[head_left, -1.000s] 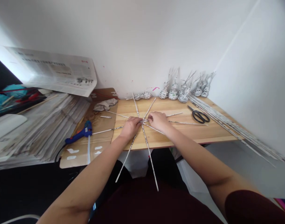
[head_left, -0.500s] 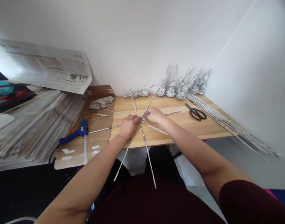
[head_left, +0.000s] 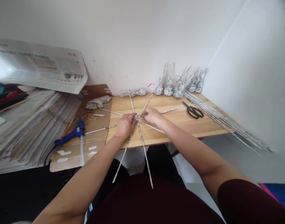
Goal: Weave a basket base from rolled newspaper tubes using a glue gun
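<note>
A star of rolled newspaper tubes (head_left: 142, 141) lies on the wooden board (head_left: 179, 123), its spokes crossing at one small woven centre. My left hand (head_left: 125, 125) rests on the left side of that centre, fingers curled and pressing the tubes. Just right of the centre, my right hand (head_left: 151, 115) pinches one tube with closed fingers. Two spokes reach past the board's front edge over my lap.
Black scissors (head_left: 193, 110) and a bundle of long paper tubes (head_left: 223, 123) lie at the right. Several small woven figures (head_left: 177, 87) stand along the wall. A blue glue gun (head_left: 69, 137) sits on cardboard (head_left: 72, 152) at the left, beside stacked newspapers (head_left: 28, 124).
The view has drifted, so everything sits a little left and higher. My hands stay at the centre of the tubes; a long tube that reached right toward the scissors is gone from there.
</note>
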A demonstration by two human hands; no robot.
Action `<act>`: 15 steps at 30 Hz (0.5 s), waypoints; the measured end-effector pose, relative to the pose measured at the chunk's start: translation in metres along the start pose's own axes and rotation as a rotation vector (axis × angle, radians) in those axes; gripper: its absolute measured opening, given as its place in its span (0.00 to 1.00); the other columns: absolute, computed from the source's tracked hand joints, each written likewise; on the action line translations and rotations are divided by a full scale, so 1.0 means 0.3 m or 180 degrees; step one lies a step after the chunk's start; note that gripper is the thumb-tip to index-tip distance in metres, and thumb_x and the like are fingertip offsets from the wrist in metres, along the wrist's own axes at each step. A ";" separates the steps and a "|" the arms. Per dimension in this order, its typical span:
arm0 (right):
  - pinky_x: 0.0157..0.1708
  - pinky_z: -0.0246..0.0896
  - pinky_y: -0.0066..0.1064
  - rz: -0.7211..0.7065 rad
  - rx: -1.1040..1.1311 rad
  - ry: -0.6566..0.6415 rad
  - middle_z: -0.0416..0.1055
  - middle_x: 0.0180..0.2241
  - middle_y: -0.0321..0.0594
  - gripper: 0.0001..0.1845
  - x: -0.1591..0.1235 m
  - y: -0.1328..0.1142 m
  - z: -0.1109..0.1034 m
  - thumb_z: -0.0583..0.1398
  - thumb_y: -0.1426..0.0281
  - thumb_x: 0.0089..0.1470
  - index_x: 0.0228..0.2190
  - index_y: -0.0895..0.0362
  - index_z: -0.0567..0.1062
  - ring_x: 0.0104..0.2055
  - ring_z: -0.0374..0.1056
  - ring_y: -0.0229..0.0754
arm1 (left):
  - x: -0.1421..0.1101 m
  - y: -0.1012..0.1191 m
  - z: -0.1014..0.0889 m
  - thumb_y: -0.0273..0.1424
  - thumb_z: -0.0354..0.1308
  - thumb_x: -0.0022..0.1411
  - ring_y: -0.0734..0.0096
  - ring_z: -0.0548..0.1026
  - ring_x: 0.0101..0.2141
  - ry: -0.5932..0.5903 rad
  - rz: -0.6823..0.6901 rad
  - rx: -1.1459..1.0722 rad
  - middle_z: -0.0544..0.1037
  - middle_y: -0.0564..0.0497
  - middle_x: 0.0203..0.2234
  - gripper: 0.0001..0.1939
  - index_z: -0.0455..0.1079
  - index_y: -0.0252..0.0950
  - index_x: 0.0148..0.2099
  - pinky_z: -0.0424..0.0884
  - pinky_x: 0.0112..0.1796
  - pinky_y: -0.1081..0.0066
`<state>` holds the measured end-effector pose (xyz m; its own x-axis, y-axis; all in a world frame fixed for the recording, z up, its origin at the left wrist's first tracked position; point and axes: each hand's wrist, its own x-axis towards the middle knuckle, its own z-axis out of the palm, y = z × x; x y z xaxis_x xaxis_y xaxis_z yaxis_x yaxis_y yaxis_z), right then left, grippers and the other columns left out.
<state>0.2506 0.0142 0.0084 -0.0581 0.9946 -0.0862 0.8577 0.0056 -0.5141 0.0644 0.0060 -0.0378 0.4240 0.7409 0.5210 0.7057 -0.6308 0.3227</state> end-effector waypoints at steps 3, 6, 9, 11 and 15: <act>0.32 0.59 0.25 -0.0010 0.0008 0.0050 0.81 0.37 0.40 0.08 0.001 0.007 0.006 0.62 0.68 0.56 0.35 0.55 0.82 0.38 0.74 0.41 | -0.004 -0.012 -0.001 0.28 0.55 0.65 0.60 0.74 0.45 0.0171 0.0044 -0.0137 0.80 0.44 0.44 0.14 0.71 0.34 0.53 0.71 0.50 0.60; 0.31 0.59 0.25 -0.0063 0.0011 0.0087 0.81 0.36 0.40 0.08 0.000 0.010 0.009 0.63 0.67 0.56 0.35 0.55 0.82 0.38 0.73 0.40 | -0.010 -0.030 -0.010 0.27 0.53 0.66 0.62 0.76 0.44 0.0368 -0.0148 -0.0234 0.80 0.45 0.42 0.14 0.72 0.35 0.52 0.72 0.49 0.62; 0.32 0.58 0.25 -0.0130 0.0052 0.0108 0.81 0.36 0.39 0.08 -0.003 0.014 0.012 0.62 0.67 0.56 0.34 0.54 0.82 0.38 0.73 0.40 | -0.019 -0.046 -0.026 0.30 0.52 0.67 0.62 0.76 0.44 0.0439 -0.0326 -0.0272 0.81 0.46 0.41 0.13 0.73 0.36 0.51 0.72 0.48 0.62; 0.32 0.58 0.25 -0.0151 0.0073 0.0140 0.81 0.36 0.39 0.07 -0.004 0.016 0.015 0.62 0.67 0.56 0.34 0.54 0.82 0.38 0.74 0.40 | -0.024 -0.047 -0.035 0.30 0.51 0.68 0.62 0.76 0.44 0.0377 -0.0244 -0.0298 0.81 0.46 0.42 0.13 0.73 0.36 0.51 0.72 0.48 0.62; 0.33 0.59 0.25 -0.0159 0.0068 0.0222 0.81 0.36 0.39 0.07 -0.005 0.022 0.021 0.63 0.67 0.56 0.33 0.54 0.82 0.38 0.74 0.40 | -0.024 -0.031 -0.040 0.28 0.51 0.67 0.61 0.75 0.45 0.0004 0.0195 -0.0195 0.80 0.45 0.42 0.14 0.72 0.36 0.52 0.71 0.50 0.59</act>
<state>0.2532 0.0121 -0.0003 -0.0642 0.9979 -0.0007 0.8434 0.0539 -0.5345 0.0479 0.0038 -0.0352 0.4645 0.7003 0.5420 0.6425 -0.6878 0.3380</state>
